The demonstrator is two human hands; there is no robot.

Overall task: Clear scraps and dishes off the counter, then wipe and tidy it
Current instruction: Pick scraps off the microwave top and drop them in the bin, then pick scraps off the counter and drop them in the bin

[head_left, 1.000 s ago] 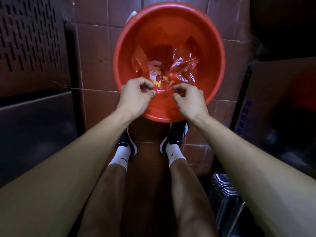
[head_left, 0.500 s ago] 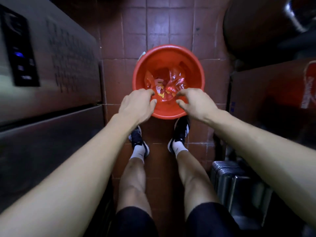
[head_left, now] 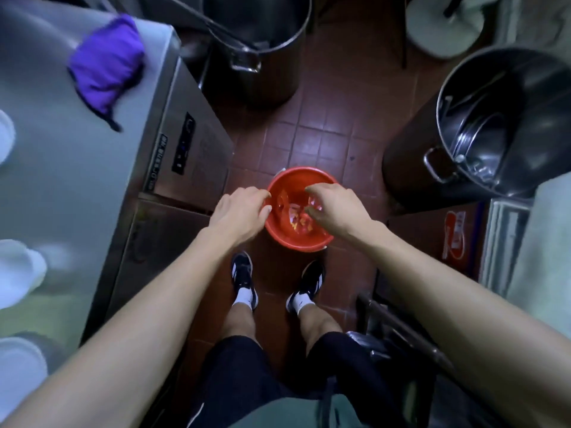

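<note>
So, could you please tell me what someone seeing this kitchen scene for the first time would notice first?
The round red plastic basin on the brown tiled floor stands out at once, with clear plastic wrap and yellow scraps inside it. The left hand and right hand hover over it, loosely curled. Next, a crumpled purple cloth on the steel counter, upper left.

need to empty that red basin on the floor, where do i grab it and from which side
Grip the red basin by its rim, one hand on each side, coming straight down from above. It sits upright on the tiles, open and round, and no handle shows, so the rolled edge looks the best hold. The left hand and right hand already hover near opposite edges. Keep it level: plastic wrap and scraps lie loose inside.
</note>
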